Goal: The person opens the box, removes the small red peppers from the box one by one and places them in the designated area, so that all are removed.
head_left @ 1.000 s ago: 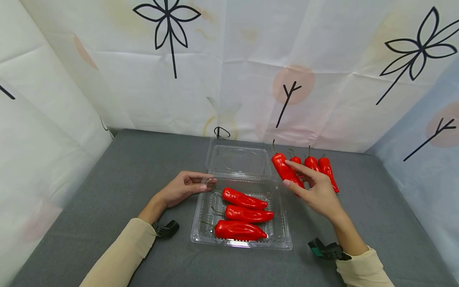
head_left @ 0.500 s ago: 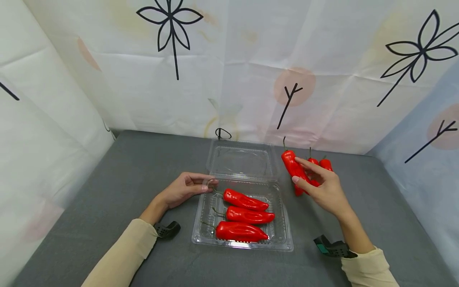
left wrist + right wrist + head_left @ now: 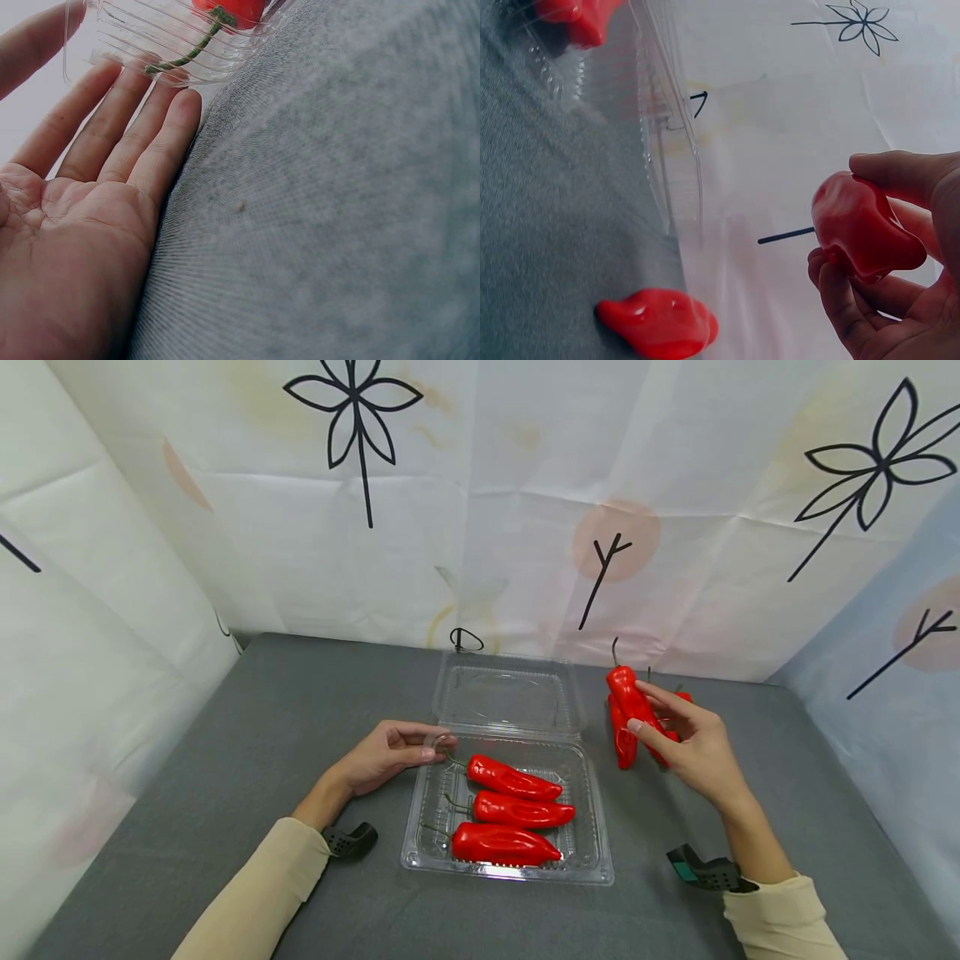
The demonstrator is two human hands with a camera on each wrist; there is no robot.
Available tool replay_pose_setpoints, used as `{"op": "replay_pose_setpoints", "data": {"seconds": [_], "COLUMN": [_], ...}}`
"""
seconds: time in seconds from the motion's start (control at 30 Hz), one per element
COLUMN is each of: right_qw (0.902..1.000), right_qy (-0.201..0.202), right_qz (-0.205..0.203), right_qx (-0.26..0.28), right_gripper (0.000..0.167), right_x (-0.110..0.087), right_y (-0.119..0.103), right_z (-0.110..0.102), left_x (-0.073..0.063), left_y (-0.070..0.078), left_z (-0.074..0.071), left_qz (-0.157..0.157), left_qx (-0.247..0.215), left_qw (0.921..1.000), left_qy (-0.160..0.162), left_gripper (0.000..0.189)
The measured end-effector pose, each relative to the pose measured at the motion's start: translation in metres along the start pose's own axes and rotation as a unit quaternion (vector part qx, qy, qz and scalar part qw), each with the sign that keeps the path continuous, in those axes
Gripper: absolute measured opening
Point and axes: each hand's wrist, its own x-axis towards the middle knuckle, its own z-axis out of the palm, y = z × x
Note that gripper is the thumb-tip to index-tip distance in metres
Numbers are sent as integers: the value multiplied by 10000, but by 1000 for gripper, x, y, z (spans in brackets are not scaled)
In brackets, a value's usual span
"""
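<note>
Probably light and slick, the pepper (image 3: 636,705) at frame right suits mid-body holding; right grip (image 3: 699,745) pinches it, straight-fingered left grip (image 3: 384,755) touches the tray (image 3: 587,852).

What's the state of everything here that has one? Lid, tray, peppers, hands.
Lid: open, swung back
Tray: part filled
Tray peppers: three, lying side by side, stems left
Held pepper: gripped, stem pointing away from person
Loose peppers: on table, partly hidden
Left hand: fingers straight, at tray's left edge
Right hand: grips held pepper
</note>
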Motion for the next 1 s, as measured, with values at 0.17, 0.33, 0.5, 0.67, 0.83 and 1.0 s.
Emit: {"op": "replay_pose_setpoints", "data": {"seconds": [0.17, 0.33, 0.5, 0.67, 0.83, 1.0], "right_qw": [9999, 9995, 9986, 9970, 9942, 9895], "right_qy": [74, 183, 286, 374, 487, 667], "right_qz": [67, 149, 262, 461, 776, 1113], "right_qx": [-46, -219, -365, -501, -569, -633], "right_gripper": [55, 54, 54, 54, 54, 56], "right_x": [-2, -4, -7, -10, -13, -16], "right_y": [6, 14, 25, 35, 44, 54], "right_z": [-5, -12, -19, -26, -34, -45], "left_x": [0, 0, 0, 0, 0, 0], "left_y": [0, -1, -1, 0, -1, -1], "left_z": [-1, -2, -2, -1, -2, -1], "left_qz": [-13, -18, -9, -27, -7, -6], "left_qx": [4, 29, 8, -28, 19, 22], "left_qw": [10000, 10000, 10000, 10000, 10000, 10000], "left_qy": [20, 25, 25, 30, 4, 7], "left_gripper": [45, 44, 44, 44, 45, 46]}}
